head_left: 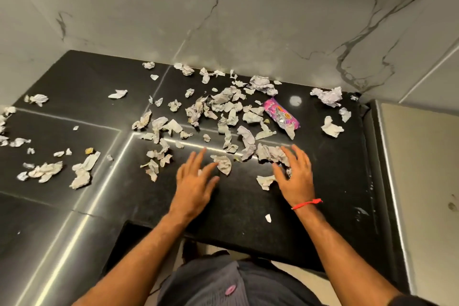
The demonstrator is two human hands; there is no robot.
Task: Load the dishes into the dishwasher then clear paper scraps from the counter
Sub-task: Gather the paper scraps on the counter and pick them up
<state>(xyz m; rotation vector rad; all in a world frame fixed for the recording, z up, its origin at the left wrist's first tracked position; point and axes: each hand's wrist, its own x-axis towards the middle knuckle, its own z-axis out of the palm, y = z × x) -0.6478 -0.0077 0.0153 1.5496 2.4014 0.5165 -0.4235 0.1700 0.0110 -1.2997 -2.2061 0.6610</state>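
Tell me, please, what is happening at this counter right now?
A person is reaching over a black counter littered with crumpled paper scraps. The left hand and right hand are both spread open among the nearest scraps, apparently about to gather them. A pink snack wrapper lies among the paper. Nearly everything is yet to be cleared.

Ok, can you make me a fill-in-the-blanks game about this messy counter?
1. The snack wrapper among the paper scraps is ____.
2. The string on the wrist of the right hand is ____.
3. The counter is coloured ____.
4. The left hand holds ____.

Missing words: pink, red, black, nothing.
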